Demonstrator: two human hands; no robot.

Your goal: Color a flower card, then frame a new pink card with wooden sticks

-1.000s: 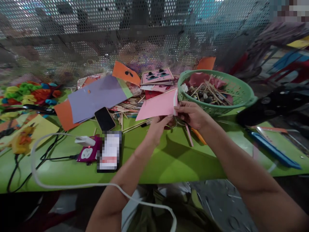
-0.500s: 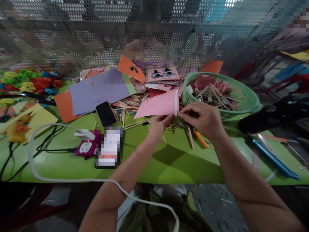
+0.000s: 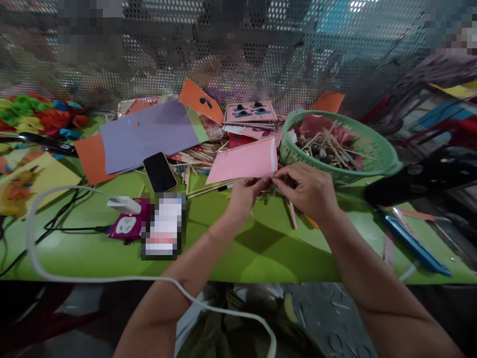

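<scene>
A sheet of pink paper [image 3: 240,161] is raised above the green table, with a white strip [image 3: 273,156] running down its right edge. My left hand [image 3: 244,196] pinches the paper's lower edge near the right corner. At that same corner, my right hand [image 3: 307,189] has thumb and forefinger pressed together by the strip's lower end; whatever lies between those fingertips is too small to make out. Under my hands, a pink strip [image 3: 292,215] and an orange-handled tool [image 3: 311,222], mostly covered, lie on the table.
A green basket [image 3: 387,159] with sticks and stones stands behind my right hand. Left are purple paper [image 3: 149,132], a phone [image 3: 159,171], a lit phone [image 3: 164,226] and a magenta power socket [image 3: 128,223]. A white cable [image 3: 104,279] crosses my left forearm. A blue cutter [image 3: 421,246] lies right.
My right hand has shifted slightly left, its fingertips closer to the paper's corner and my left hand. It now covers more of the orange-handled tool. The view has shifted a little.
</scene>
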